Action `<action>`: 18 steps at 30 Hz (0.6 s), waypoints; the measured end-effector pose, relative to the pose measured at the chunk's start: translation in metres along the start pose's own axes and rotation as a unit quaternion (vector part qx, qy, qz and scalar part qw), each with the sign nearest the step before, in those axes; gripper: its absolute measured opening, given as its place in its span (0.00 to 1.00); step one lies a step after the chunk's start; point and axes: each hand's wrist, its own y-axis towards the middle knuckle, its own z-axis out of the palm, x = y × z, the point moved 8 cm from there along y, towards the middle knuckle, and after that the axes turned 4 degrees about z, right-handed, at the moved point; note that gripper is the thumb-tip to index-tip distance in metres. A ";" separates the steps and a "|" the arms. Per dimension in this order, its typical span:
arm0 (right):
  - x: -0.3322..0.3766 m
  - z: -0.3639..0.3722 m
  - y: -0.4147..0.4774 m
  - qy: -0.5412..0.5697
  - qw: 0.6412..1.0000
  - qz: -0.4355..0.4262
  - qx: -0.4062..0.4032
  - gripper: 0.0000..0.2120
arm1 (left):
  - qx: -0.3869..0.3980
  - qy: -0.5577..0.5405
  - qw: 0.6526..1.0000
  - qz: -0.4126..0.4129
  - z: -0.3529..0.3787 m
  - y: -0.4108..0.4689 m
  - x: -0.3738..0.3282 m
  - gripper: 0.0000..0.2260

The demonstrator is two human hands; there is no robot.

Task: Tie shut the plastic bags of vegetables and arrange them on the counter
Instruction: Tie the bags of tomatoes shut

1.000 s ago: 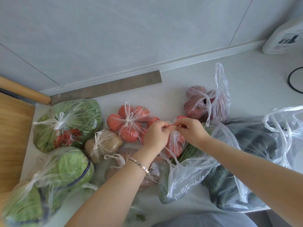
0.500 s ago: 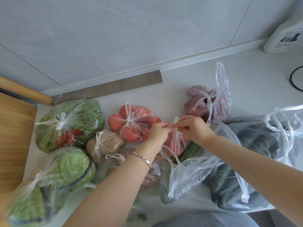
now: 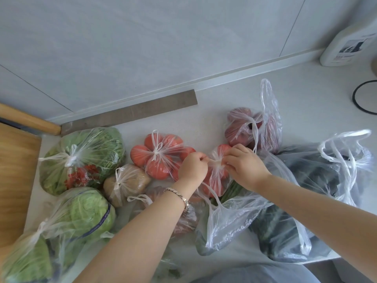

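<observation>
On my feed, the left hand [image 3: 192,166] and right hand [image 3: 244,168] each pinch a handle of the small tomato bag [image 3: 216,180], with the plastic pulled taut between them. To its left on the counter [image 3: 214,111] lie the knotted tomato bag [image 3: 161,158], potato bag [image 3: 126,182] and greens bag [image 3: 85,158].

I see both bare forearms reaching forward, converging mid-frame. Left hand [image 3: 193,167] knuckles up, fingers curled, pinching twisted tomato bag handle [image 3: 214,160]. Right hand [image 3: 245,169] opposite, fingertips pinching same handle. Hands near, not touching.
</observation>
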 end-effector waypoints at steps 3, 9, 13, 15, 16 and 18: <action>-0.011 -0.006 0.002 0.039 0.996 0.079 -0.001 0.05 | 0.095 0.074 0.990 0.076 0.014 -0.005 -0.016 0.16; -0.001 -0.015 0.012 0.132 0.985 0.112 0.004 0.08 | 0.010 0.142 0.985 0.094 0.002 -0.002 -0.025 0.10; -0.017 -0.038 0.008 0.192 0.964 0.179 -0.033 0.08 | -0.083 0.073 0.990 0.089 -0.015 -0.005 -0.030 0.10; -0.027 -0.048 0.000 0.194 0.960 0.201 -0.031 0.07 | -0.108 0.020 0.992 0.063 -0.017 -0.004 -0.028 0.08; -0.032 -0.051 -0.004 0.190 0.959 0.207 -0.031 0.08 | -0.120 -0.005 0.992 0.049 -0.016 -0.002 -0.026 0.08; -0.043 -0.059 -0.011 0.176 0.958 0.224 -0.034 0.08 | -0.134 -0.026 0.990 0.028 -0.014 0.002 -0.026 0.07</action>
